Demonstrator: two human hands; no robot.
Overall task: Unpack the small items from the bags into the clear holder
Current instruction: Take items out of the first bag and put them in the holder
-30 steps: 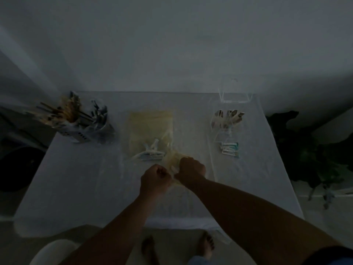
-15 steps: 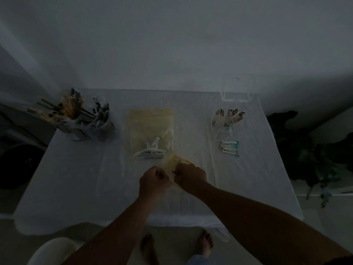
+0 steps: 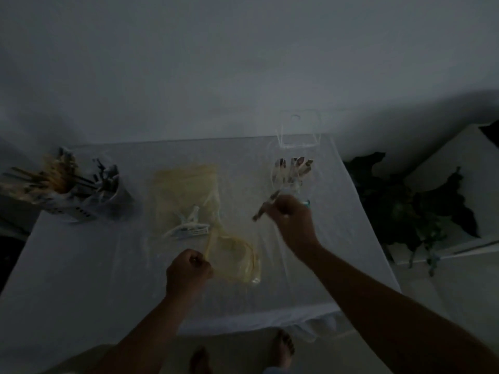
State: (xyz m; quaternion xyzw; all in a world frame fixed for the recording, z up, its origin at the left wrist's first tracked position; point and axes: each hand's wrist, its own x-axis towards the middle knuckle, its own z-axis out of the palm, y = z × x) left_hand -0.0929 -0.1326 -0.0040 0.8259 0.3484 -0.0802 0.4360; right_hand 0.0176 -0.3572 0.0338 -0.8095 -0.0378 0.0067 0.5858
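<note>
My left hand (image 3: 187, 271) grips the edge of a small yellowish plastic bag (image 3: 235, 259) that lies open on the white table (image 3: 81, 265). My right hand (image 3: 290, 217) is raised over the table's right part and pinches a thin stick-like item (image 3: 266, 206) with a dark tip. Just beyond it stands the clear holder (image 3: 293, 176), with several dark-tipped items upright in its front compartment. A second, larger yellowish bag (image 3: 186, 190) lies flat at mid-table, and several white items (image 3: 189, 228) sit at its near end.
Two cups (image 3: 89, 195) packed with sticks and utensils stand at the table's left rear. A dark leafy plant (image 3: 410, 209) is off the right edge. The wall runs along the table's far side. Bare feet show below the near edge.
My right hand left the small bag and rose to the right toward the clear holder, carrying one thin item. My left hand stayed on the bag, which now lies more open.
</note>
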